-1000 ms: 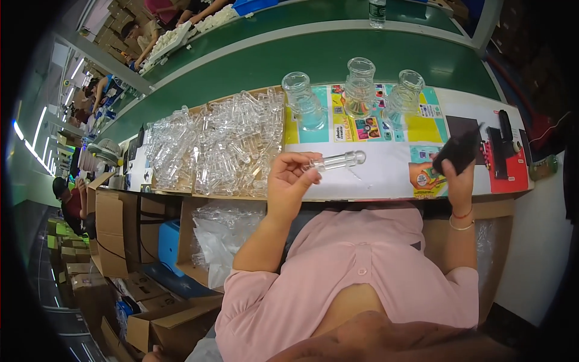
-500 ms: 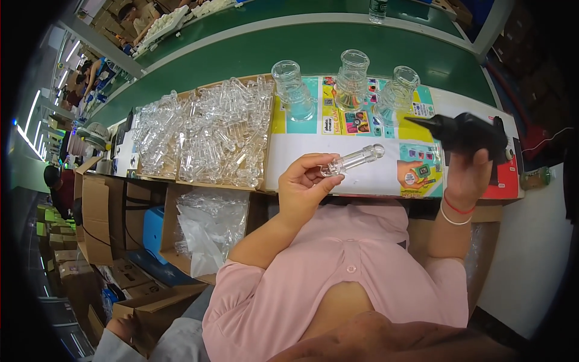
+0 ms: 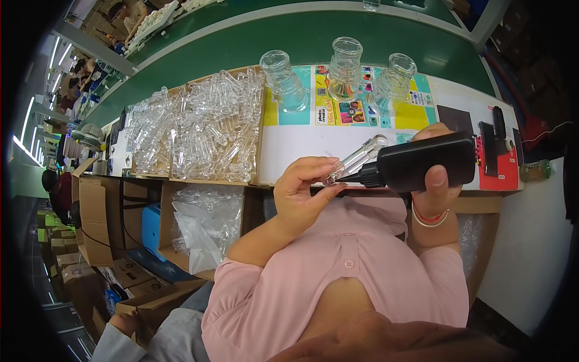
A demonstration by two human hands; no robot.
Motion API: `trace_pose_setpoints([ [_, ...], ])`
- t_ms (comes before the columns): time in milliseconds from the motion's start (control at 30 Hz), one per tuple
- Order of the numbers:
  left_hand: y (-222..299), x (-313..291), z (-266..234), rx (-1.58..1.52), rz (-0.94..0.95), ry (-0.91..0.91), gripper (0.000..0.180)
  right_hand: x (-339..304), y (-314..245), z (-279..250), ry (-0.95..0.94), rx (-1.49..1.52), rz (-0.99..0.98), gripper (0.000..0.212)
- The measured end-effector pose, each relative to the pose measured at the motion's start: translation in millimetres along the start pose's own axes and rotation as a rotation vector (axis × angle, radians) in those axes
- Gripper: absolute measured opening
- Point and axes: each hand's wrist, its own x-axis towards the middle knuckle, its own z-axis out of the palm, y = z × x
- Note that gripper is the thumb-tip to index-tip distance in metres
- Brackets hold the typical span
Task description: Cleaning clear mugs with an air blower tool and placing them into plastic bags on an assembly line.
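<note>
My left hand [image 3: 304, 192] pinches one end of a clear tubular plastic piece [image 3: 360, 158], which slants up to the right with its rounded knob end away from me. Wrapped round a black squeeze bottle [image 3: 425, 163] is my right hand [image 3: 439, 187]. The bottle lies nearly level, and its pointed nozzle meets or almost meets the clear piece beside my left fingertips. Three clear waisted vessels [image 3: 285, 84] stand upright in a row just beyond my hands. At the left, a shallow cardboard box [image 3: 260, 127] holds many similar clear pieces.
Printed colourful cardboard [image 3: 295, 142] covers the work surface on a green bench [image 3: 410, 36]. Black tools [image 3: 491, 145] lie at the right on a red patch. Below the bench edge, an open carton [image 3: 169, 241] holds plastic bags. Another person's hand [image 3: 125, 323] shows at lower left.
My right hand has brought the black bottle left and down, so its nozzle is now at the clear piece. The left hand keeps its hold on the piece.
</note>
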Motion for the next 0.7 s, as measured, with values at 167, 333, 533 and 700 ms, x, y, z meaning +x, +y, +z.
trace_pose_setpoints([
  [167, 1.8, -1.1, -2.6, 0.014, 0.014, -0.017, 0.04, -3.6, -2.2, 4.5, -0.081, -0.096, -0.149, 0.036],
  [333, 6.9, -1.8, -2.4, 0.039, 0.029, -0.01, 0.041, -11.0, -3.7, 2.0, -0.114, -0.136, -0.124, 0.034],
  [533, 5.1, -0.5, -0.2, 0.053, 0.125, 0.005, 0.039, -16.4, 0.5, 3.4, -0.088, -0.117, -0.112, 0.033],
  [700, 7.3, -0.7, -0.6, 0.096, 0.145, 0.007, 0.039, -16.6, -0.8, 3.2, -0.103, -0.145, -0.1, 0.033],
])
